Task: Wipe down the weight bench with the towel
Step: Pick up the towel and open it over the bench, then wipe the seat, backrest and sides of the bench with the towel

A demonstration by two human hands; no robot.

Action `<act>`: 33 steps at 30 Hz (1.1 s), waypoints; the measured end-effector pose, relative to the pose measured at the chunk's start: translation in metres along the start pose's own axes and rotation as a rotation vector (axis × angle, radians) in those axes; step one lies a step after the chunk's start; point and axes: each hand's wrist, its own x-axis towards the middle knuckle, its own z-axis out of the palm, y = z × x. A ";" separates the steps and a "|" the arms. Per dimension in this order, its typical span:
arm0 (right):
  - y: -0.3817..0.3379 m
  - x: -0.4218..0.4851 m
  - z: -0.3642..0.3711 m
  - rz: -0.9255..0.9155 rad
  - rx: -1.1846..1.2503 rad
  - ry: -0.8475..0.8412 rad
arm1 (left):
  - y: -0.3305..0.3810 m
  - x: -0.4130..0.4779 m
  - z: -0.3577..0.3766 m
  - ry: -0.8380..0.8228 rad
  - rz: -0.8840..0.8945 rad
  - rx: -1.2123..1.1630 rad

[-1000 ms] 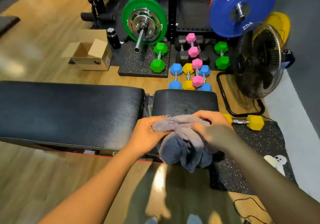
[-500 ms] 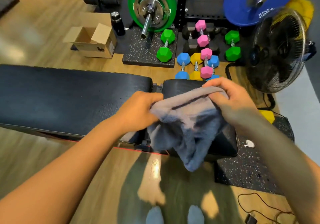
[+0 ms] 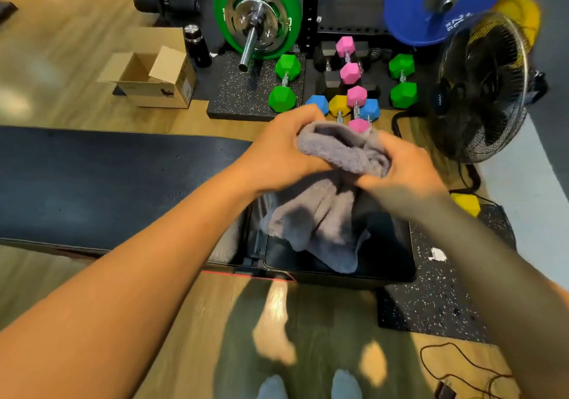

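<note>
Head view: left hand (image 3: 283,149) and right hand (image 3: 403,170) each have fingers (image 3: 304,118) clamped on the bunched grey towel (image 3: 326,214), held over the seat pad (image 3: 385,263) of the weight bench (image 3: 123,183), lower end hanging toward it; wiping judged not yet begun, entire bench surface outstanding.

Head camera looks steeply down, close above bench (image 3: 117,189).

Your black weight bench (image 3: 107,189) sits on the wood floor (image 3: 61,275); the grey towel (image 3: 323,220) hangs over its short right-end pad.
</note>
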 end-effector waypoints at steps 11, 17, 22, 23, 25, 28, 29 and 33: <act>-0.040 0.037 -0.080 -0.363 0.014 0.393 | 0.065 0.044 -0.049 0.080 0.173 0.058; 0.009 0.024 -0.040 -0.248 0.153 0.128 | 0.000 0.021 -0.017 -0.028 -0.020 -0.058; 0.098 0.001 0.034 0.092 0.115 -0.130 | -0.109 -0.025 0.039 -0.046 -0.489 -0.195; 0.109 -0.001 0.047 0.130 0.096 -0.103 | -0.125 -0.029 0.046 0.035 -0.521 -0.151; 0.123 0.001 0.068 0.163 0.005 -0.032 | -0.145 -0.034 0.058 0.195 -0.507 0.052; 0.125 0.002 0.094 0.049 -0.304 0.075 | -0.164 -0.048 0.078 0.245 -0.344 0.490; 0.124 -0.003 0.103 -0.024 -0.424 0.099 | -0.169 -0.054 0.088 0.236 -0.281 0.616; 0.129 -0.034 0.141 -0.050 -0.607 -0.027 | -0.177 -0.078 0.127 0.121 -0.227 0.605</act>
